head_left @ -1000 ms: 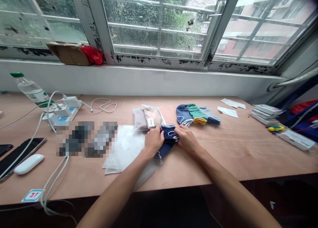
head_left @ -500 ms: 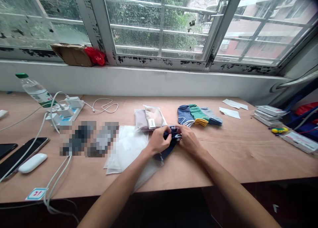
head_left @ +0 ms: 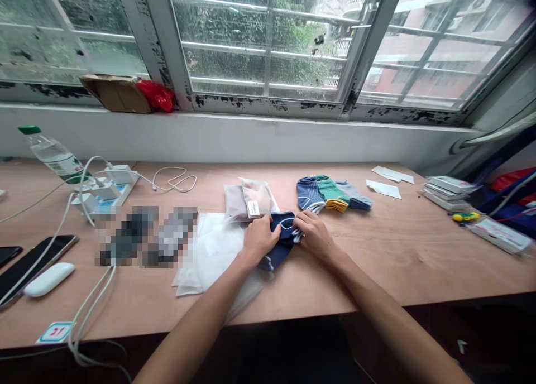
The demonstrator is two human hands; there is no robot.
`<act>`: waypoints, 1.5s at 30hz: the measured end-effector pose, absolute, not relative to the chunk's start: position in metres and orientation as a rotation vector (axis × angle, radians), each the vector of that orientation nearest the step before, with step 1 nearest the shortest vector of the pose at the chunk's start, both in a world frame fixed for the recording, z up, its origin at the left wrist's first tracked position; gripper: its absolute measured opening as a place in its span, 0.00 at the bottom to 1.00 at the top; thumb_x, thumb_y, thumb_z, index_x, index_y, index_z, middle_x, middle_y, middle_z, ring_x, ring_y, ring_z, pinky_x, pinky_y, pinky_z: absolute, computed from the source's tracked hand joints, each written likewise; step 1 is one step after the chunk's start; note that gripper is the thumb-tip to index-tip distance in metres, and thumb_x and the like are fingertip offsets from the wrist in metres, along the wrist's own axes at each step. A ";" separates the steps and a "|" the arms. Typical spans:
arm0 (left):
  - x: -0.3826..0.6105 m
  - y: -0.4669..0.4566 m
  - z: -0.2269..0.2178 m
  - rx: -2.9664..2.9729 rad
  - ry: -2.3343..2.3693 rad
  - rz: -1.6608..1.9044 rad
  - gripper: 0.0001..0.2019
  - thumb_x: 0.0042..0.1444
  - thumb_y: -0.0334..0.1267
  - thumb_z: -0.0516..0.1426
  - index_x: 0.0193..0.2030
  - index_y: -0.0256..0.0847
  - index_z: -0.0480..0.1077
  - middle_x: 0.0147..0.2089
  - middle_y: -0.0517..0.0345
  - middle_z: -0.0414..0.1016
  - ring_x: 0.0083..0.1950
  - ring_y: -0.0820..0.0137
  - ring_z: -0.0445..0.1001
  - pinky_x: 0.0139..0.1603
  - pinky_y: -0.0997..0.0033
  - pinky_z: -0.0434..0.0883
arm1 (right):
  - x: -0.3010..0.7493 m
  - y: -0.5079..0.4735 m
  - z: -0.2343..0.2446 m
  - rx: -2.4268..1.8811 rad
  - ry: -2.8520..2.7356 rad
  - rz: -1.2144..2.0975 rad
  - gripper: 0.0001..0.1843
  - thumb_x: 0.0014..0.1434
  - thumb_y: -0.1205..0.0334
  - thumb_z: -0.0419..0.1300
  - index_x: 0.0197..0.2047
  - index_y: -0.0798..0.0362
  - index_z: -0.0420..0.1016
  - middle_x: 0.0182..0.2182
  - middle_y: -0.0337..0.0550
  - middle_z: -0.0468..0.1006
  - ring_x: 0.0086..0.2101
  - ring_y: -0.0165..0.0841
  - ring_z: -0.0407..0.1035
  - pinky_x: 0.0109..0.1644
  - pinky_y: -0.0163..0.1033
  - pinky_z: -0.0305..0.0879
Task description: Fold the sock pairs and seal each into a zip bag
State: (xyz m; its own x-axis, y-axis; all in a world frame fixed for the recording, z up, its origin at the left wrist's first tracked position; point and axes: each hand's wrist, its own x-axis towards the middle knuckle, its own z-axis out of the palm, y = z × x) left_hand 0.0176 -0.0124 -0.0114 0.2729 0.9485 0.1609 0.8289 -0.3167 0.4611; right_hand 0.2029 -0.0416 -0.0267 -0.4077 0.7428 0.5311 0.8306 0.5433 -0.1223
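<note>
While the left hand [head_left: 260,240] and right hand [head_left: 315,234] press a navy ankle sock [head_left: 281,249], neither clearly clenches. Its long axis slants down-left, nearer the left hand.

The head-worn camera looks down across the plywood table [head_left: 389,261] toward the window [head_left: 268,49].

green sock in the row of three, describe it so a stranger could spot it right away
On the wooden desk below the window, look just past the navy sock under the person's left hand and right hand. Three ankle socks lie there side by side. The green one lies in the middle, between a blue one and a grey-blue one, and alone has a yellow striped end.
</note>
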 end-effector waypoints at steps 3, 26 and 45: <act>0.019 -0.013 -0.010 2.303 1.724 0.469 0.16 0.61 0.47 0.52 0.47 0.37 0.70 0.42 0.42 0.79 0.44 0.54 0.79 0.42 0.62 0.71 | 0.202 -0.042 -0.026 -1.272 -2.247 -0.238 0.11 0.53 0.78 0.53 0.31 0.52 0.68 0.32 0.46 0.73 0.36 0.39 0.61 0.42 0.42 0.61; 0.017 -0.020 -0.004 2.206 0.948 0.944 0.06 0.55 0.29 0.51 0.39 0.41 0.65 0.38 0.56 0.75 0.40 0.69 0.75 0.44 0.71 0.71 | 0.205 -0.042 -0.029 -1.253 -2.131 -0.153 0.23 0.51 0.79 0.51 0.50 0.56 0.66 0.57 0.58 0.67 0.57 0.46 0.60 0.59 0.52 0.61; 0.016 -0.009 -0.012 2.334 1.813 0.420 0.17 0.60 0.49 0.53 0.40 0.38 0.76 0.40 0.41 0.79 0.41 0.54 0.79 0.41 0.61 0.72 | 0.201 -0.043 -0.028 -1.266 -2.207 -0.111 0.13 0.49 0.78 0.53 0.35 0.53 0.69 0.37 0.49 0.75 0.39 0.41 0.65 0.43 0.42 0.62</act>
